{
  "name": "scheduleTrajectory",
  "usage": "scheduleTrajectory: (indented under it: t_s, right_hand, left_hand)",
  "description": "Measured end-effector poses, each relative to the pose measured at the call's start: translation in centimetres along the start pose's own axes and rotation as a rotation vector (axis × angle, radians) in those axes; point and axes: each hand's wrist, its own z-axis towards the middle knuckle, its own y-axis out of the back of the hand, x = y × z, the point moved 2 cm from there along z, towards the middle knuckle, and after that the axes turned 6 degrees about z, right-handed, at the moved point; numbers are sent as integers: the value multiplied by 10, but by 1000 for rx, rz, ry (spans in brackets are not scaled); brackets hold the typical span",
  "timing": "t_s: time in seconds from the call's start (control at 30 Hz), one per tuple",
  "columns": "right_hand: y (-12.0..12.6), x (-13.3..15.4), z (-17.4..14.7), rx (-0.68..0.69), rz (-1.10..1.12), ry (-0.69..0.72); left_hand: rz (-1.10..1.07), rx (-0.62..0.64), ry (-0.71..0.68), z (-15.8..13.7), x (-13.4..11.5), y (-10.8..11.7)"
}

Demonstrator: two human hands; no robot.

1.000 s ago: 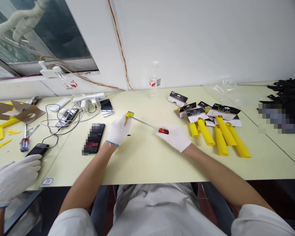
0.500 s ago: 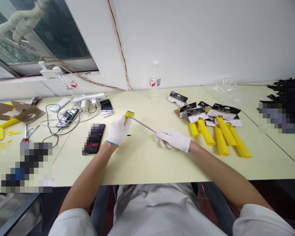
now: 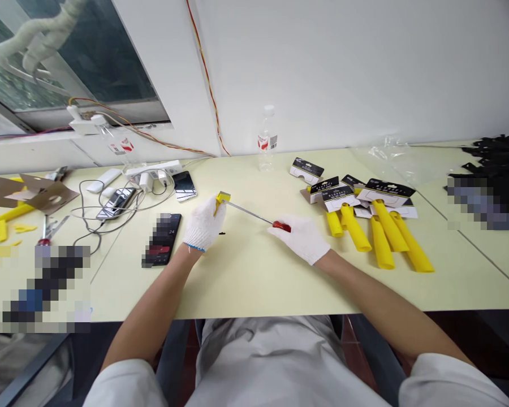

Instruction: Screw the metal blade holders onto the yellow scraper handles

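My left hand (image 3: 205, 222), in a white knit glove with a blue cuff edge, is closed on a yellow plastic scraper head (image 3: 223, 197); most of that piece is hidden by the fingers. My right hand (image 3: 302, 238), gloved likewise, grips a screwdriver by its red handle (image 3: 282, 226). The long thin screwdriver shaft (image 3: 251, 213) slants up and leftward, its tip meeting the yellow piece. On the table below lies a small black bit (image 3: 222, 233), near my left hand.
Several yellow tubular handles (image 3: 356, 232) with black-and-white cards lie to the right. A clear bottle (image 3: 267, 141) stands at the wall. Phones (image 3: 166, 240), cables and a power strip (image 3: 156, 168) are on the left. Black parts (image 3: 496, 164) pile up far right.
My right hand has shifted slightly right and turned, so the red screwdriver handle now shows. The screwdriver still meets the yellow piece, and my left hand has hardly moved.
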Motion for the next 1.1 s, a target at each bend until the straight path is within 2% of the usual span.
scheduleTrajectory:
  t_s: [0.17, 0.27, 0.33, 0.43, 0.5, 0.57, 0.63, 0.77, 0.83, 1.0, 1.1]
  right_hand:
    - [0, 0, 1, 38, -100, 46]
    - [2, 3, 0, 123, -16, 14]
    - [3, 6, -1, 232, 114, -52]
    - [6, 11, -6, 417, 374, -240]
    - [9, 14, -8, 490, 495, -341]
    - [10, 15, -8, 509, 516, -373]
    - [9, 14, -6, 451, 444, -346]
    - [5, 8, 0, 164, 220, -154]
    - [2, 5, 0, 68, 154, -87]
    - [1, 0, 0, -6, -2, 39]
    - [2, -1, 0, -4, -93, 33]
  left_hand:
    - [-6, 14, -3, 1, 3, -1]
    - [-18, 15, -7, 1, 2, 1]
    - [-30, 19, -12, 0, 1, 2]
    - [-45, 23, -16, -1, -1, 3]
    - [-50, 23, -13, -1, -3, 2]
    - [-49, 24, -9, -1, -3, 2]
    - [-46, 26, -2, -1, -4, 2]
    - [-46, 30, 15, -2, -6, 4]
    - [-52, 32, 22, -2, -8, 5]
    - [-83, 27, 30, -3, -15, 10]
    - [-99, 29, 33, -4, -18, 11]
